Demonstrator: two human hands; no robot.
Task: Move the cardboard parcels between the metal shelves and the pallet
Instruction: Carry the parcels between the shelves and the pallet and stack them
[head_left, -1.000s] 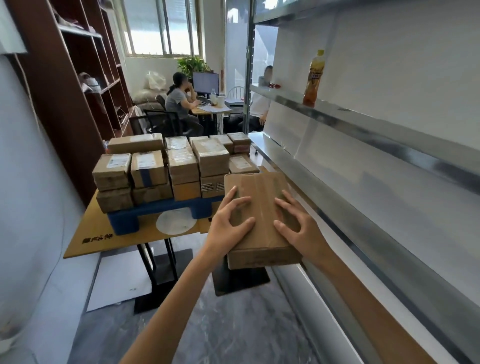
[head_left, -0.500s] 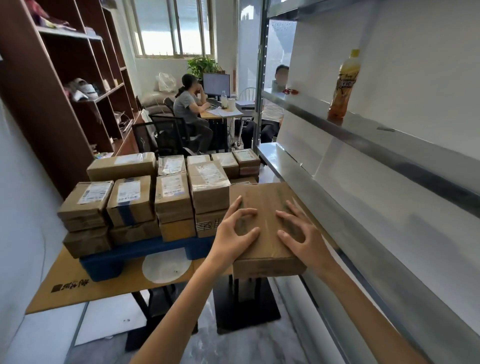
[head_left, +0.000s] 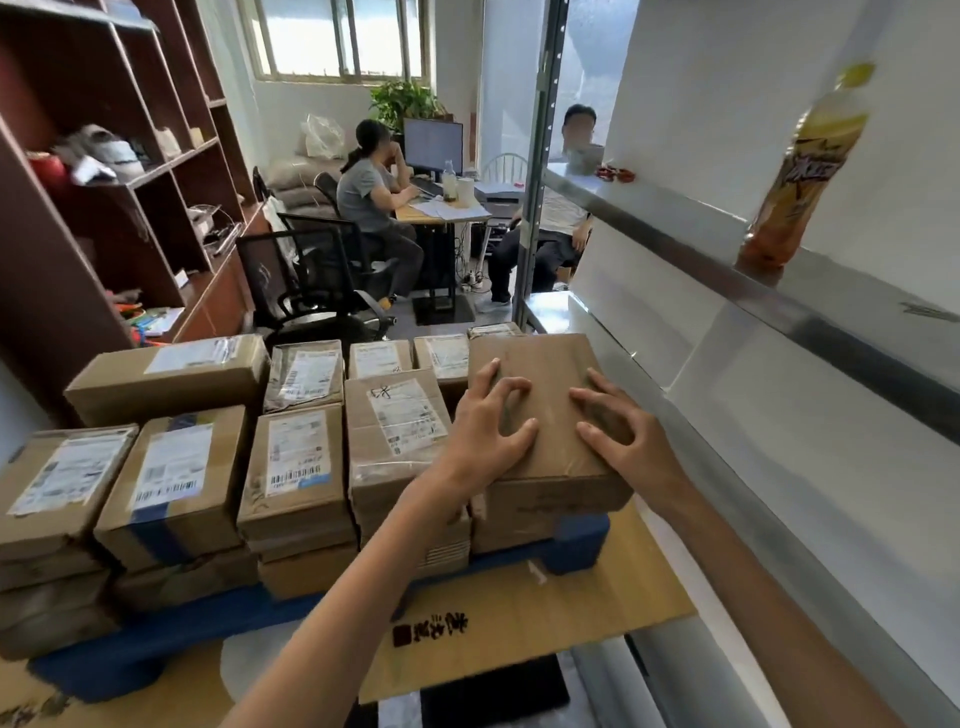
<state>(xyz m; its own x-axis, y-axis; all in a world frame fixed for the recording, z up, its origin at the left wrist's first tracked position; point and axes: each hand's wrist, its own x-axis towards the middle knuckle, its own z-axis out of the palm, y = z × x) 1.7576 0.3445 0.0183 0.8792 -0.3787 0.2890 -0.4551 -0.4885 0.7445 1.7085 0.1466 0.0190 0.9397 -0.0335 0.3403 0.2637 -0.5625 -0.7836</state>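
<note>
While left hand (head_left: 485, 431) and right hand (head_left: 628, 441) clutch one parcel (head_left: 545, 364), labelled parcels (head_left: 296, 457) crowd alongside, perhaps touching.

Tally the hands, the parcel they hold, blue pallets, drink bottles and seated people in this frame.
Hands: 2, left hand and right hand
Plain brown cardboard parcel held: 1
Blue plastic pallet: 1
Orange drink bottle with yellow cap: 1
Seated people: 2
Total: 7

Bearing cardboard parcels (head_left: 296, 467) on blue pallet (head_left: 145, 654) left of and under fingers (head_left: 483, 376), resting on cardboard sheet (head_left: 571, 613), propping bottle (head_left: 800, 171) on metal shelf (head_left: 831, 306) rightward.
</note>
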